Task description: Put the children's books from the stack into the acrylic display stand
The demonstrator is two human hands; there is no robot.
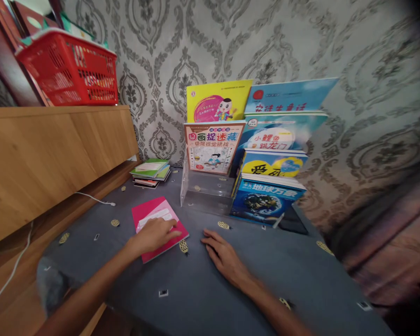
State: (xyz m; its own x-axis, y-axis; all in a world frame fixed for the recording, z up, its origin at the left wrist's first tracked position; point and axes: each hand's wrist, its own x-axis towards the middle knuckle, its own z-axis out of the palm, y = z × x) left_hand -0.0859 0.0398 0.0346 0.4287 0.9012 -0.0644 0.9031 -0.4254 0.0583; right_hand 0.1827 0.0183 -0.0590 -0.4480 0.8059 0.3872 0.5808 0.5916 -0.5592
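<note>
A pink-red book (149, 206) lies flat on the grey patterned tablecloth (196, 275). My left hand (157, 235) rests on its cover, fingers stretched out and partly hiding a pale band across it. Just to the right, my right hand (224, 254) lies on the cloth with its fingers extended, holding nothing. Beyond the hands stands a clear acrylic book rack (208, 203). On its left side are a yellow book (210, 95) and a brown-bordered picture book (213, 149). Stepped on the right side are several books, with a blue earth book (262, 200) in front.
A small stack of books (150, 171) sits at the back left, near a white cable (98, 199). The wooden cabinet (63, 158) on the left carries a red basket (66, 67). A dark flat object (294, 220) lies beside the rack, and patterned wallpaper rises behind.
</note>
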